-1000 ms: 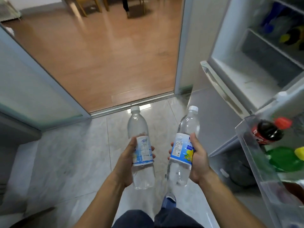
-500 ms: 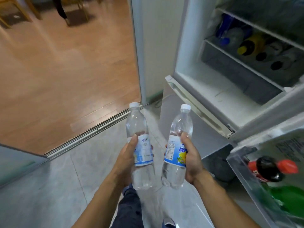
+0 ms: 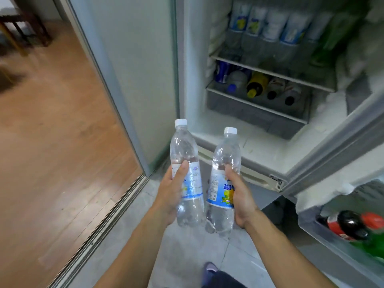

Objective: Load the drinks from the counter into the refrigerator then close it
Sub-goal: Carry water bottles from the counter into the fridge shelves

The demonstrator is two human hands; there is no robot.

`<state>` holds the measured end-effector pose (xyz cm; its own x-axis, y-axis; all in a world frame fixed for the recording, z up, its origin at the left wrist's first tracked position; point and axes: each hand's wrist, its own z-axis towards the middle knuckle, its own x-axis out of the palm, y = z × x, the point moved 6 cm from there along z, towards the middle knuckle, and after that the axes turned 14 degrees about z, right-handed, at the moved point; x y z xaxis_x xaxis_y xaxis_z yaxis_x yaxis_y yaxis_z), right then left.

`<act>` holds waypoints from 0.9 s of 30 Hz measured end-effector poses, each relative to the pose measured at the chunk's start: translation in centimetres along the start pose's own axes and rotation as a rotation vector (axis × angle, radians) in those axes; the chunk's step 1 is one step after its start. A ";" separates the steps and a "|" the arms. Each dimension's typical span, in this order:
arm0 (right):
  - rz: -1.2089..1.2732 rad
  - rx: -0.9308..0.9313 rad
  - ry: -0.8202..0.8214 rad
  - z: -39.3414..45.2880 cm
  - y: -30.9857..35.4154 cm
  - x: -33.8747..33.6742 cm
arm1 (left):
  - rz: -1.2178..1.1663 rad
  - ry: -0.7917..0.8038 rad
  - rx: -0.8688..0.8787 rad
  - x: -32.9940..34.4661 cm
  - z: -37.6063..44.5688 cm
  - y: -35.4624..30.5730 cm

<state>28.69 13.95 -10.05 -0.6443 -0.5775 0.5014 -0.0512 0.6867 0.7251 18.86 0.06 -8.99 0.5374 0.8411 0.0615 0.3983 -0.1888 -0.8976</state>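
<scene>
My left hand (image 3: pixel 170 194) grips a clear water bottle (image 3: pixel 185 154) with a white cap and pale blue label, held upright. My right hand (image 3: pixel 242 196) grips a second clear bottle (image 3: pixel 225 161) with a blue and yellow label, leaning slightly left. Both bottles hang in front of the open refrigerator (image 3: pixel 255 146). Its upper shelf (image 3: pixel 270 71) carries a row of similar bottles. Below it a grey drawer (image 3: pixel 255 109) holds several bottles lying down.
The open fridge door (image 3: pixel 340 142) stands at the right; its bin (image 3: pixel 324 242) holds a cola bottle (image 3: pixel 349 223) and a green bottle (image 3: pixel 374 244). A sliding-door track (image 3: pixel 108 221) and frame (image 3: pixel 108 86) divide the tiled floor from the wooden floor at left.
The view has swung right and up toward the fridge interior, bringing the shelves into sight. Both hands have kept hold of their bottles and moved closer to the fridge opening.
</scene>
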 end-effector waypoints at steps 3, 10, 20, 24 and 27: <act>0.031 -0.109 -0.053 1.4 3.0 -0.1 | 0.058 0.062 0.053 1.8 2.7 -3.2; 0.139 -0.289 -0.077 4.8 10.6 -1.0 | 0.154 0.178 0.100 6.8 8.5 -8.5; 0.268 -0.543 -0.223 8.2 21.2 -3.5 | 0.011 0.349 0.157 13.6 15.3 -17.0; 0.223 -0.746 -0.259 9.0 25.8 -3.4 | 0.012 0.320 0.302 15.3 17.7 -21.2; 0.155 -0.852 -0.301 9.8 28.6 -2.5 | 0.050 0.213 0.464 15.8 19.5 -24.5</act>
<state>21.38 39.39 4.82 -0.7749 -0.2841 0.5646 0.5554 0.1204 0.8228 3.10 27.87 5.48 0.7063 0.7056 0.0580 0.0228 0.0592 -0.9980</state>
